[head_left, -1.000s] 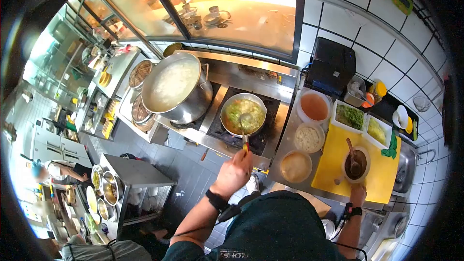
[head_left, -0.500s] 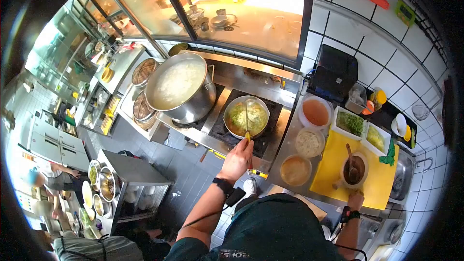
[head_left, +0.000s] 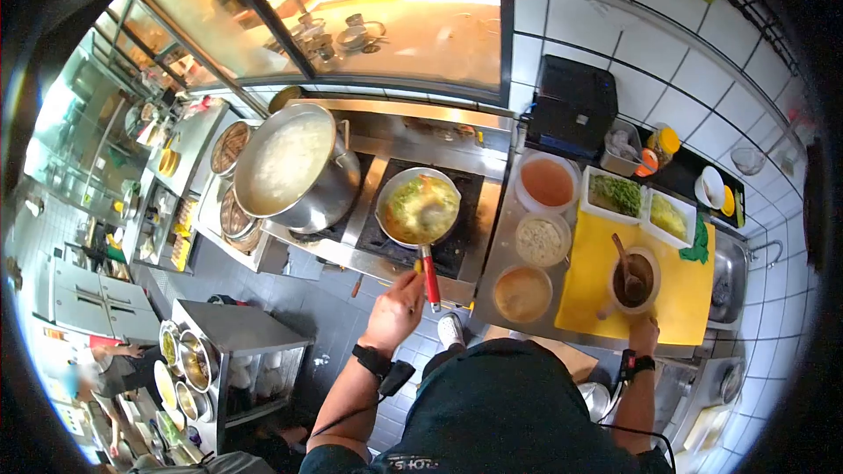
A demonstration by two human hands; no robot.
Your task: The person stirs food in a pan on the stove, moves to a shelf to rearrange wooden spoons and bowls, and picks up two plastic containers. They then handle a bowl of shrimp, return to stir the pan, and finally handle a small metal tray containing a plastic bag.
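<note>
My left hand (head_left: 395, 309) is closed round a yellow-handled utensil, of which a yellow bit shows above the fingers; its shaft and head are blurred. It is close beside the red handle (head_left: 430, 281) of a pan (head_left: 384, 218) on the stove. Yellow-green food (head_left: 411, 209) with chopped vegetables fills the pan. My right hand (head_left: 644, 332) is closed at the front edge of the yellow board (head_left: 584, 298), just below a light-coloured pot (head_left: 648, 303) with dark contents and a wooden spoon (head_left: 621, 254). What its fingers grip, if anything, is hidden.
A large steel pot (head_left: 307, 202) of cloudy liquid stands left of the pan. Three tubs, one with orange liquid (head_left: 546, 183), line the counter. White containers of chopped greens (head_left: 613, 193) and pale shreds (head_left: 669, 218) stand behind the board. Another person (head_left: 114, 369) is at far left.
My left hand has moved left and down with the utensil, and the pan's red handle now shows beside it. The food looks more mixed. The view has shifted; my right hand stays by the board.
</note>
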